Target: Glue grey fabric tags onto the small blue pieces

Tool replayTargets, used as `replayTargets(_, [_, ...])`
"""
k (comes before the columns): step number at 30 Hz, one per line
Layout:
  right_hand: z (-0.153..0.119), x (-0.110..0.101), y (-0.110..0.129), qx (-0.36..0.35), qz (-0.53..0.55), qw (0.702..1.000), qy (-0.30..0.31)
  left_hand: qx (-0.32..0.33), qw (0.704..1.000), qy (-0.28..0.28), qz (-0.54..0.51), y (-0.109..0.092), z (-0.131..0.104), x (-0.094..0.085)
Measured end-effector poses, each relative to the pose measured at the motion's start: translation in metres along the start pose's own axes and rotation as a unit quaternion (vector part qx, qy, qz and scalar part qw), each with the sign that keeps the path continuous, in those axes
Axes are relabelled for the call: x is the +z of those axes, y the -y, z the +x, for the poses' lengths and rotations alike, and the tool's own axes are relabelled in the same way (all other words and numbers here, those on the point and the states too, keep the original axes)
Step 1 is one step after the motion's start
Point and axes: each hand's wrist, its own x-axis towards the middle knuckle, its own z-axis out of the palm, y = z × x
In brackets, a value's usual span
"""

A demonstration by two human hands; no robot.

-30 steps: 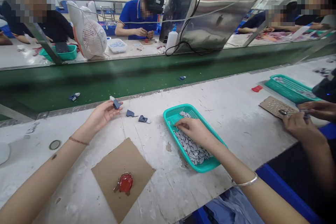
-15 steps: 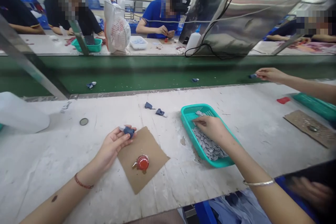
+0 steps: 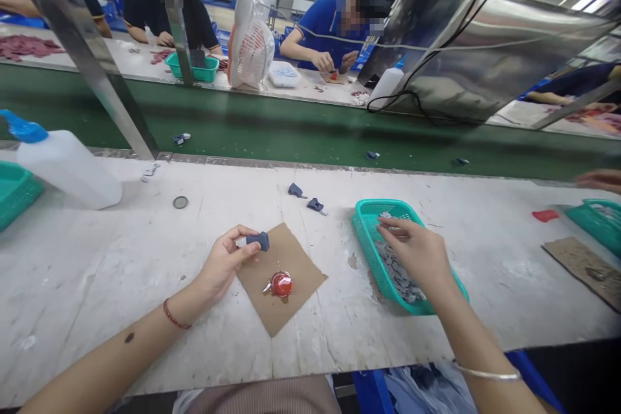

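My left hand (image 3: 228, 262) pinches a small dark blue fabric piece (image 3: 262, 241) with a pale tab between thumb and fingers, above the corner of a brown cardboard square (image 3: 291, 310). On that cardboard lies a round red cap (image 3: 282, 284) in a wet, glossy puddle. My right hand (image 3: 417, 252) is over a green plastic basket (image 3: 363, 236) of small flat grey pieces (image 3: 395, 272). Its thumb and fingers are drawn together; whatever they hold, if anything, is too small to make out. Two more dark blue pieces (image 3: 295, 191) rest on the table beyond the cardboard.
A white squeeze bottle (image 3: 72, 165) with a blue top lies tilted at left, near a bottle cap (image 3: 180, 202). Behind the table runs a green belt (image 3: 272, 132) carrying several blue pieces. At right are a co-worker's hand (image 3: 599, 180) and cardboard (image 3: 582, 268). Other people sit opposite.
My left hand has turned the blue piece, its thumb now across it. My right hand has drawn slightly back over the basket. The co-worker's hand has left a blue piece on the belt.
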Motion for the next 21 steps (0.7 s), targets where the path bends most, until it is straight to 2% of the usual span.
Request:
replayTargets(2, [-0.017,-0.004,0.021,-0.011,0.049,0.998,-0.045,-0.019,0.999,-0.005,-0.036,-0.003,0.0,0.0])
replayTargets(4, [-0.036,-0.005,0.046,-0.056,0.125,0.989,-0.062,-0.046,0.997,-0.011,-0.06,-0.008,-0.001,0.002])
replayTargets(7, [-0.061,0.002,0.082,-0.122,0.209,0.97,-0.007,-0.074,0.994,-0.021,-0.075,-0.012,-0.002,0.003])
replayTargets(10, [-0.078,0.014,0.106,-0.155,0.248,0.956,0.034,-0.086,0.993,-0.019,-0.076,-0.012,-0.001,0.001])
replayTargets(17, [-0.095,0.028,0.123,-0.241,0.24,0.936,0.096,-0.08,0.997,0.018,0.001,-0.014,-0.002,-0.001])
replayTargets(21, [-0.098,0.031,0.126,-0.287,0.189,0.934,0.1,-0.081,0.996,0.044,0.015,-0.011,-0.002,-0.002])
